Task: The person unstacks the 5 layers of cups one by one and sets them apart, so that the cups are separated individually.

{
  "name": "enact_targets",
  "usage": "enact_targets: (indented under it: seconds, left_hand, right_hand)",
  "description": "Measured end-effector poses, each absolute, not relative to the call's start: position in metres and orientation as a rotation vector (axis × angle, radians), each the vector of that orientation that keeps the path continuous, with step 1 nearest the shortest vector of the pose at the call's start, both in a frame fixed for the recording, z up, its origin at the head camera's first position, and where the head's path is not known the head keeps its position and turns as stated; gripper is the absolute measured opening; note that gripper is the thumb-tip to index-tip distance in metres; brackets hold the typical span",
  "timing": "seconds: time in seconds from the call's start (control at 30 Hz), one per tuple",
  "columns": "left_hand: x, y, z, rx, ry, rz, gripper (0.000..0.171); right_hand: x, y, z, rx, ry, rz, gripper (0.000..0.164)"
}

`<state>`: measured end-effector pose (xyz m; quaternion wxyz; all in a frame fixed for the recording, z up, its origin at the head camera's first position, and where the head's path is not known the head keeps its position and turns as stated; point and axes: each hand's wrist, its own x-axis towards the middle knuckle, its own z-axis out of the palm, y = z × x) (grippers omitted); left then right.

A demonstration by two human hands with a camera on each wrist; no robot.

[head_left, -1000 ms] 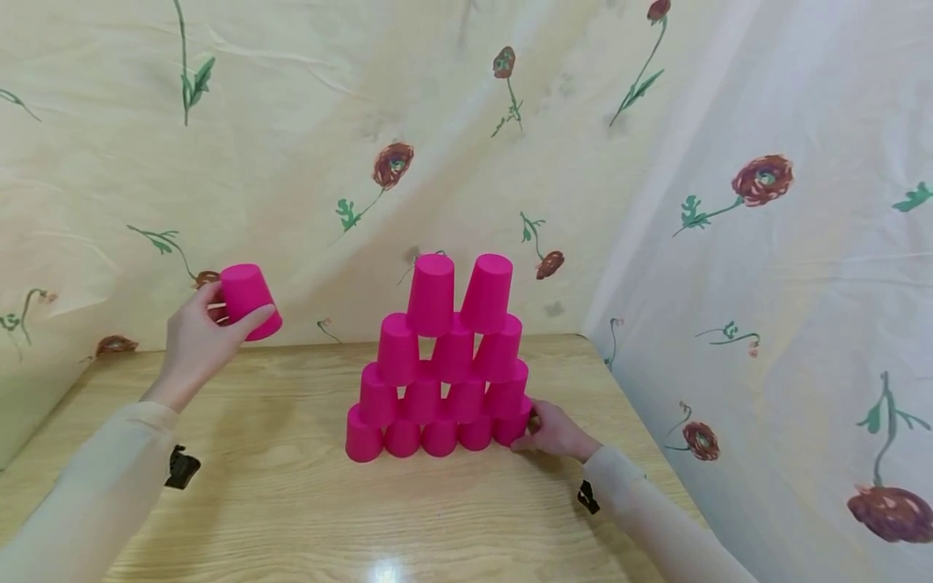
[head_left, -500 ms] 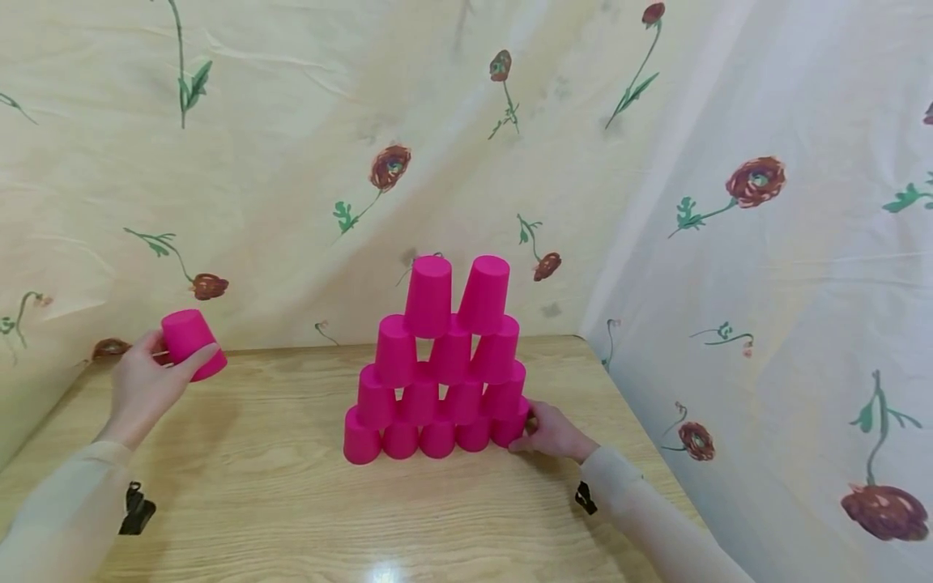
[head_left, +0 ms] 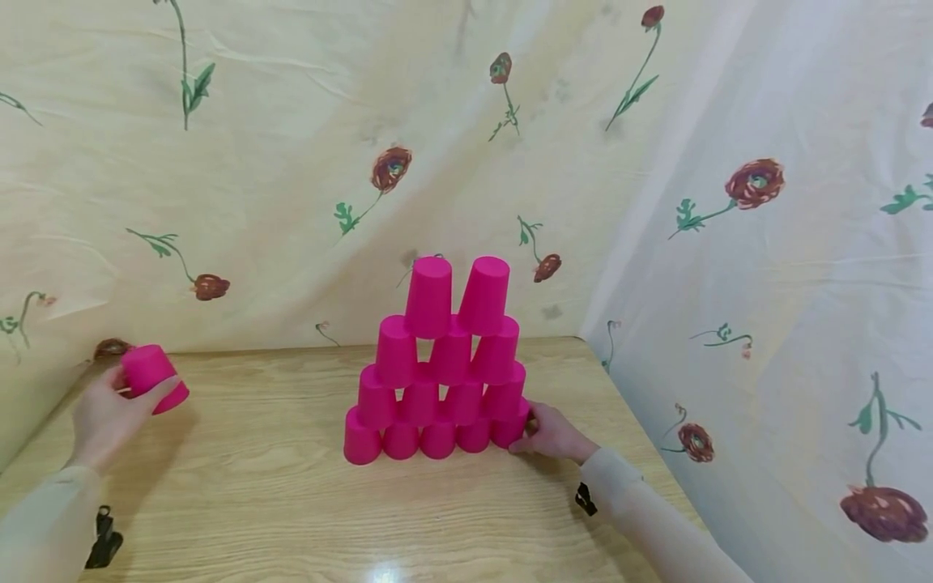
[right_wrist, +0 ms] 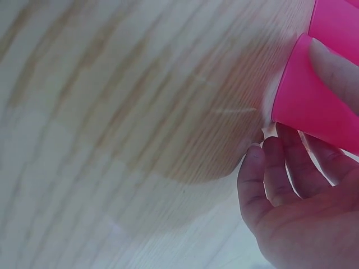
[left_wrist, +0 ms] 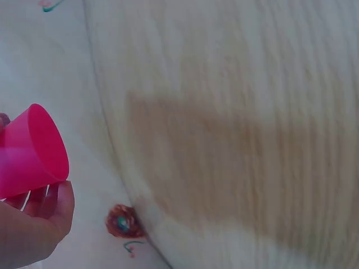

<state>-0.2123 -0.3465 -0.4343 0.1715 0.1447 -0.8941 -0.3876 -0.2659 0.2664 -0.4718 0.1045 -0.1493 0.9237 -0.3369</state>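
Pink cups, all mouth down, stand in a stepped stack [head_left: 420, 402] mid-table in the head view, with two cups side by side on top. At the far left, my left hand [head_left: 109, 421] grips a loose pink cup [head_left: 149, 374] between thumb and fingers. That cup is slightly tilted and held above the table; the left wrist view shows its open mouth [left_wrist: 49, 143]. My right hand [head_left: 555, 433] holds the bottom row's rightmost cup [head_left: 509, 432], thumb on the near side. The right wrist view shows its fingers [right_wrist: 297, 162] along the cup's other side.
The wooden table [head_left: 306, 518] reaches back to a flower-printed cloth [head_left: 291, 178] hanging behind it. More of the cloth slopes along the right side [head_left: 787, 324]. A black clip-like object [head_left: 105, 538] hangs by the left sleeve, another [head_left: 585, 499] by the right one.
My left hand has carried its cup leftward and down, away from the stack. My right hand stays at the bottom right cup, and the stack stands as before.
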Motion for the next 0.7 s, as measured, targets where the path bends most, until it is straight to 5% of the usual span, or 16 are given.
enact_targets:
  seconds: [0.7]
  left_hand:
    - [-0.207,-0.401,-0.476,0.729,-2.621,-1.069,0.081]
  right_hand:
    - [-0.268,0.274,-0.476,-0.521,2.684,-1.060,0.057]
